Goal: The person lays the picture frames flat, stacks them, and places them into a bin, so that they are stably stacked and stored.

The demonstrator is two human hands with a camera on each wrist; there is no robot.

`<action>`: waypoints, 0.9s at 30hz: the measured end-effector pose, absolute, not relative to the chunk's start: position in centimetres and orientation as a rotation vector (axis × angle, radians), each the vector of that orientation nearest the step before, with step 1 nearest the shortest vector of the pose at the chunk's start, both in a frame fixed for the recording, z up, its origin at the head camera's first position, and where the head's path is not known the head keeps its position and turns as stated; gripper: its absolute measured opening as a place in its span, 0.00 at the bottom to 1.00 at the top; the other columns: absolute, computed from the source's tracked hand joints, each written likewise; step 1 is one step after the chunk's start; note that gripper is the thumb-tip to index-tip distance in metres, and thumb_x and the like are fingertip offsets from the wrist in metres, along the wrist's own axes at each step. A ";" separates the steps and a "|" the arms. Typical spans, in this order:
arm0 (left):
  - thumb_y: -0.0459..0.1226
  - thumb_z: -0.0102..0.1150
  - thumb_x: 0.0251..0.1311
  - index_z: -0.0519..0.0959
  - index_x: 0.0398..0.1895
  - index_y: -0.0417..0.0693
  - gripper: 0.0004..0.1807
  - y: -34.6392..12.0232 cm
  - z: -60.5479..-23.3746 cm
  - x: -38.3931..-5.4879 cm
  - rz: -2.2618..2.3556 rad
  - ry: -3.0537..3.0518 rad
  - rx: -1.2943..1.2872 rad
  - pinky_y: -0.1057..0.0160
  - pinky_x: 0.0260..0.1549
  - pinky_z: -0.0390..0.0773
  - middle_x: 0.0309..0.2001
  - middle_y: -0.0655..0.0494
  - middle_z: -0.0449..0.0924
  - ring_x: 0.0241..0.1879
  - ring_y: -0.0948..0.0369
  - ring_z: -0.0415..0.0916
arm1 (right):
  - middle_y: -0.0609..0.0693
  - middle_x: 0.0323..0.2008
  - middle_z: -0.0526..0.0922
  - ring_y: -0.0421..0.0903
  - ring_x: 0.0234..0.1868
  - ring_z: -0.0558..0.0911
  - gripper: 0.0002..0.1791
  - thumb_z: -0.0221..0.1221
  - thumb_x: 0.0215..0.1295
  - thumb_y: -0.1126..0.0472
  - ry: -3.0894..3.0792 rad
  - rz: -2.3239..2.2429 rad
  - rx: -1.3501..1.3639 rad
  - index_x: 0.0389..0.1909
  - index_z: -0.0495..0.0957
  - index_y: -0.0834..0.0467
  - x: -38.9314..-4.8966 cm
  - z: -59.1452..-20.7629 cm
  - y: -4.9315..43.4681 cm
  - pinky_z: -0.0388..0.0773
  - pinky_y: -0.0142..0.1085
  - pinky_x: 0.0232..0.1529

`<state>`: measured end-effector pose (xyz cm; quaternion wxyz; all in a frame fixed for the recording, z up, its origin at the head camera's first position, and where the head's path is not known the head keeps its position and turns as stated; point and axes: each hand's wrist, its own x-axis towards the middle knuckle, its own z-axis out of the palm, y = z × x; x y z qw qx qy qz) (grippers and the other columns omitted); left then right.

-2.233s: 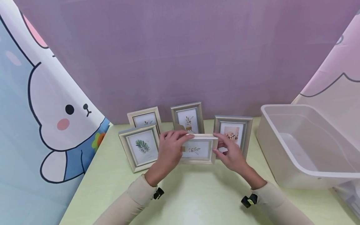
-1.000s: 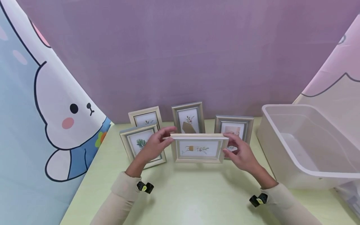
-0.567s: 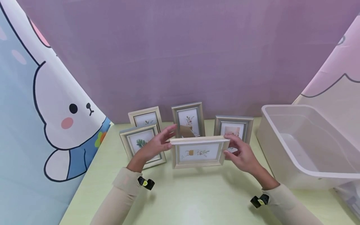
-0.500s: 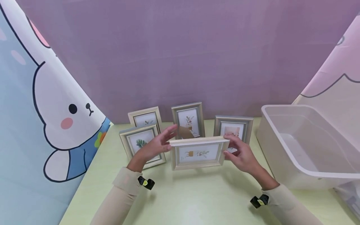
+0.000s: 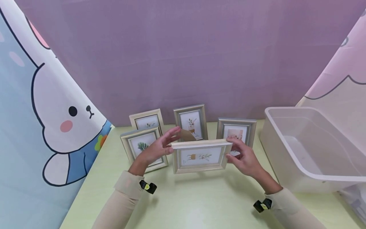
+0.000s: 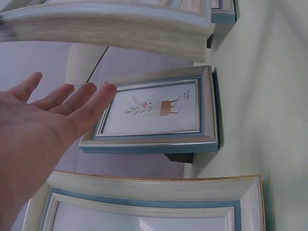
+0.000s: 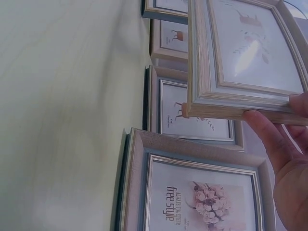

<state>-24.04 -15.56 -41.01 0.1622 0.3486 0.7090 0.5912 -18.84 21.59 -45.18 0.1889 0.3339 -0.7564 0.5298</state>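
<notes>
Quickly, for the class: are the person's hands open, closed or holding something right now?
Left hand: open; whether its thumb touches the cream wood-grained rectangular picture frame cannot be told.
Right hand: holding that frame by one end.

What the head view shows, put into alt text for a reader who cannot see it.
A person's right-hand grip holds a picture frame sideways above a pale green table; the left-hand grip, loose, is at the frame's other end. Four more frames stand behind, with an open plastic tub on the right.

Green table [image 5: 197, 200]: four frames [image 5: 190, 122], tub [image 5: 275, 149]
</notes>
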 end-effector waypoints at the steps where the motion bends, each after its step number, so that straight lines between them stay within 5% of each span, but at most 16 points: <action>1: 0.70 0.63 0.54 0.44 0.83 0.53 0.62 -15.6 -41.0 -24.0 1.692 2.027 0.988 0.33 0.71 0.61 0.83 0.50 0.44 0.80 0.41 0.49 | 0.34 0.60 0.73 0.32 0.45 0.84 0.35 0.63 0.52 0.87 -2.122 1.490 0.940 0.63 0.68 0.70 -18.9 -45.2 21.6 0.87 0.36 0.26; 12: 0.65 0.64 0.56 0.51 0.82 0.54 0.56 -15.8 -40.7 -23.3 1.796 2.058 0.886 0.40 0.69 0.68 0.81 0.52 0.52 0.78 0.41 0.52 | 0.39 0.61 0.72 0.29 0.44 0.83 0.37 0.64 0.50 0.87 -2.127 1.427 0.925 0.63 0.68 0.68 -19.2 -45.3 21.3 0.86 0.31 0.26; 17: 0.54 0.63 0.66 0.57 0.80 0.55 0.44 -15.8 -40.8 -23.1 1.817 2.134 0.829 0.55 0.64 0.76 0.79 0.55 0.58 0.76 0.44 0.59 | 0.38 0.60 0.73 0.28 0.44 0.82 0.37 0.64 0.51 0.86 -2.145 1.418 0.896 0.64 0.68 0.68 -19.2 -45.3 21.2 0.86 0.31 0.26; 27: 0.41 0.60 0.71 0.68 0.72 0.48 0.28 -15.1 -40.9 -22.2 1.830 2.326 0.641 0.62 0.58 0.80 0.71 0.49 0.69 0.65 0.49 0.71 | 0.34 0.60 0.72 0.30 0.43 0.83 0.37 0.66 0.51 0.85 -2.163 1.397 0.863 0.64 0.69 0.67 -19.3 -45.4 21.0 0.85 0.30 0.25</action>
